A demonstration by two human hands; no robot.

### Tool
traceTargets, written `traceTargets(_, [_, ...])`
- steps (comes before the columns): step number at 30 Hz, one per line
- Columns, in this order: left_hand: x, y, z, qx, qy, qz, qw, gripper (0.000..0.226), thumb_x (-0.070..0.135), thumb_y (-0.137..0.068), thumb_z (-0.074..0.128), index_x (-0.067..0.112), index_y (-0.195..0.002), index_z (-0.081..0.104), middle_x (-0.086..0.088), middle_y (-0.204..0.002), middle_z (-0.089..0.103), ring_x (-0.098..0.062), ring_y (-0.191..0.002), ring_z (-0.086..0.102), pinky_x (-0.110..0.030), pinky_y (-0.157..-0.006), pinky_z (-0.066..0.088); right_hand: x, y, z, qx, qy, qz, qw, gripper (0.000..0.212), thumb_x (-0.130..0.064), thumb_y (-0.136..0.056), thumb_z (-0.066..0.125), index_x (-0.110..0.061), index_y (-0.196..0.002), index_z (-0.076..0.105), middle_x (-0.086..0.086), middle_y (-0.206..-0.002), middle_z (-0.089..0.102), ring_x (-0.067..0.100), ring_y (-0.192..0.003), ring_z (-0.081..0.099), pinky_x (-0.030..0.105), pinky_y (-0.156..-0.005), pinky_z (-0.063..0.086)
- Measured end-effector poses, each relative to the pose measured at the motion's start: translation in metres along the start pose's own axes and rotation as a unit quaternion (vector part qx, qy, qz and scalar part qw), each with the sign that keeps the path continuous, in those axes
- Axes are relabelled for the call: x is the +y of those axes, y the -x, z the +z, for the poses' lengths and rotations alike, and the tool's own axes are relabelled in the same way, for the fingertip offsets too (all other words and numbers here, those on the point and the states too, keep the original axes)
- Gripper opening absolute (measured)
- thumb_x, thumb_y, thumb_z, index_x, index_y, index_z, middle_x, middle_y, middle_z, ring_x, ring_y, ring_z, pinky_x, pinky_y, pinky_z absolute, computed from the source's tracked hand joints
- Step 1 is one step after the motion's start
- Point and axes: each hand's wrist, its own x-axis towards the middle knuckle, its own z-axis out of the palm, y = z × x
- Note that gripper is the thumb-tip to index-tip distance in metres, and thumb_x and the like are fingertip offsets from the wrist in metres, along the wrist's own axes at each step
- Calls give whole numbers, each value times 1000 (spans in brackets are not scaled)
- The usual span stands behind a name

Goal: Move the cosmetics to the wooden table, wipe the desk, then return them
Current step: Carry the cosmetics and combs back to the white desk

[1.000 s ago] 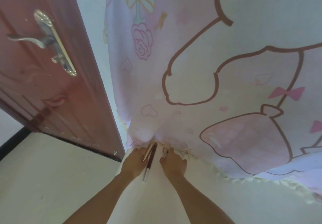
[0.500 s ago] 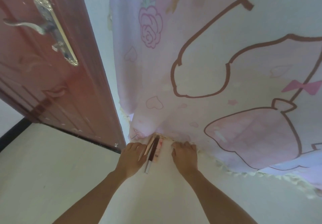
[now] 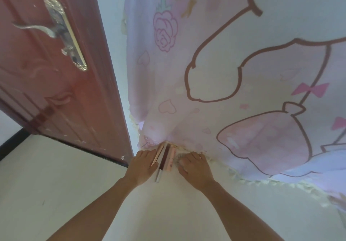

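Three slim cosmetic tubes (image 3: pixel 165 159) lie side by side on the white surface (image 3: pixel 56 184) between my hands, long axes running near to far, their far ends at the hem of the pink cartoon-print curtain (image 3: pixel 206 109). My left hand (image 3: pixel 143 165) is nearer, its fingers curled against them. My right hand (image 3: pixel 195 168) rests just to their right with bent fingers, and I cannot tell whether it is pinching anything.

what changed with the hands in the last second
The right hand let go of the pink tube and slid right; it now lies beside the dark tube. The left hand stays against the sticks; door and curtain unchanged.
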Motion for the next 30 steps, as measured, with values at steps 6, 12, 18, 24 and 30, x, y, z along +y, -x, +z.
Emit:
traceTargets(6, [5, 12, -16, 16, -32, 2, 999, 47, 38, -95, 37, 19, -138, 33, 1, -130, 50, -18, -121, 43, -29, -100, 36, 4, 16, -30, 59, 18, 15, 998, 26, -41, -55, 84, -27, -74, 71, -10, -72, 68, 11, -72, 66, 22, -65, 52])
traceTargets(12, [18, 29, -34, 68, -64, 11, 996, 56, 48, -93, 26, 17, -139, 35, -2, -135, 47, -21, -121, 43, -28, -98, 39, 13, 34, -53, 96, 33, -2, 995, 33, -40, -80, 45, -22, -75, 72, -3, -87, 71, 16, -84, 68, 26, -71, 53])
traceTargets(18, [29, 42, -43, 73, -109, 9, 991, 68, 58, -89, 2, 22, -143, 24, 5, -143, 37, -15, -128, 35, -25, -102, 33, 17, 49, -79, 121, 68, 5, 990, 30, -45, -79, 53, -22, -81, 74, -2, -93, 71, 16, -88, 68, 29, -74, 54])
traceTargets(24, [60, 70, -71, 105, -63, 25, 992, 109, 69, -75, -21, 8, -124, 56, -9, -117, 62, -30, -102, 60, -34, -78, 53, 16, 65, -92, 162, 59, -27, 985, 35, -46, -85, 47, -23, -82, 74, -2, -95, 71, 16, -92, 68, 29, -77, 54])
traceTargets(30, [88, 112, -92, 138, -96, -33, 985, 94, 61, -88, -6, 5, -103, 68, -8, -95, 69, -30, -85, 67, -37, -61, 57, 23, 77, -109, 159, 57, -84, 982, 27, -49, -73, 65, -25, -81, 74, -3, -94, 72, 15, -91, 68, 28, -75, 54])
